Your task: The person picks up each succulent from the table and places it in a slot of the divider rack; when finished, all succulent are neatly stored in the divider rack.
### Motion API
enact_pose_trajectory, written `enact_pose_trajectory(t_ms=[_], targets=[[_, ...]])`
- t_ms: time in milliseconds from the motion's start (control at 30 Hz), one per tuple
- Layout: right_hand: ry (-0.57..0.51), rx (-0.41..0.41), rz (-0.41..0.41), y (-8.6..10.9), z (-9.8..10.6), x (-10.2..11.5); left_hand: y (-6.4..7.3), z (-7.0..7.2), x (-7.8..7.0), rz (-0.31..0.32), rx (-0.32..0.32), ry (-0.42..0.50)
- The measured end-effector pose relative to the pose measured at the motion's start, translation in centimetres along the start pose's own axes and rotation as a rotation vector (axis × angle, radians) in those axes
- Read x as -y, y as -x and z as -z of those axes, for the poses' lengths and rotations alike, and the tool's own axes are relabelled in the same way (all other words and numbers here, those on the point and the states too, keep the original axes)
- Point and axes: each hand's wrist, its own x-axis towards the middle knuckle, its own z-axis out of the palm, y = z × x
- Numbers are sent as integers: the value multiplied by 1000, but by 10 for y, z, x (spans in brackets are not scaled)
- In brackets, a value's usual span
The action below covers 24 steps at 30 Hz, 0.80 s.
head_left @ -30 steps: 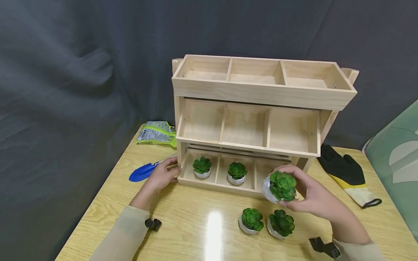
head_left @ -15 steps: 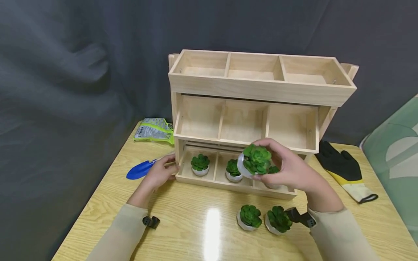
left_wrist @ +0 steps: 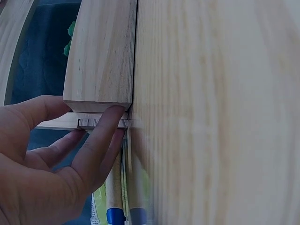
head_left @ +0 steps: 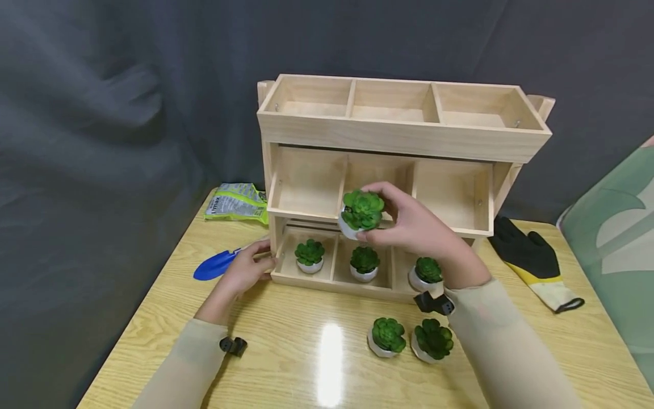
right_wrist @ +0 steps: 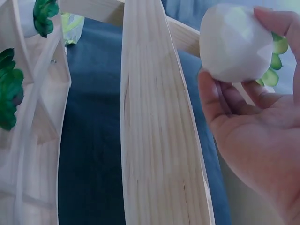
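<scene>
1. Right hand: I have thumb and fingers pinching the white pot of the potted succulent. Good grip, on the pot rather than the leaves.
2. Held plant: off the table, tilted, rosette facing the head camera. It sits in front of the middle tier, overlapping its front lip and the divider between left and middle compartments. Can't tell which compartment it lines up with.
3. Left hand: fingers and thumb gripping the lower left corner of the wooden rack, board end between them in the left wrist view. I'd hold that brace; the rack could probably shift if knocked.
4. Handling, my call: level the pot, clear the lip and divider, then lower it base first. I'd loosen the pinch only with the base flat; the tier slopes, so it may slide.
5. Watch the forearm: it reaches over the bottom tier, close to the right bottom plant. The left bottom plant and middle bottom plant have a compartment each too. I'd approach from above.
6. Two table plants stand side by side in front of the rack; keep the sleeve off them.
</scene>
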Motion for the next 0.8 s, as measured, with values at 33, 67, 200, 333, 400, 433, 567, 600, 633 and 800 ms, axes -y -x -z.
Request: enact_pose_trajectory(t_ms=[33, 67, 200, 333, 400, 433, 567, 600, 633, 800], targets=[[0, -9, -6, -4, -1, 1, 0, 0, 0, 0, 0, -1], [4, -18, -11, -8, -3, 2, 0, 1, 0, -1, -1, -2], [47, -56, -27, -25, -9, 7, 0, 0, 0, -2, -3, -6], [110, -72, -24, -44, -14, 13, 1, 0, 1, -7, 2, 6], [132, -72, -19, -54, -16, 17, 1, 0, 1, -7, 4, 12], [143, -71, -16, -58, -16, 19, 2, 0, 0, -7, 2, 11], [176, -51, -20, -75, -17, 25, 1, 0, -1, 0, -1, 3], [187, -43, -21, -79, -17, 26, 1, 0, -1, -1, 0, -1], [192, -34, -23, -82, -18, 27, 1, 0, -1, 0, 0, -3], [255, -9, -34, -101, -24, 31, 1, 0, -1, 1, 3, -9]])
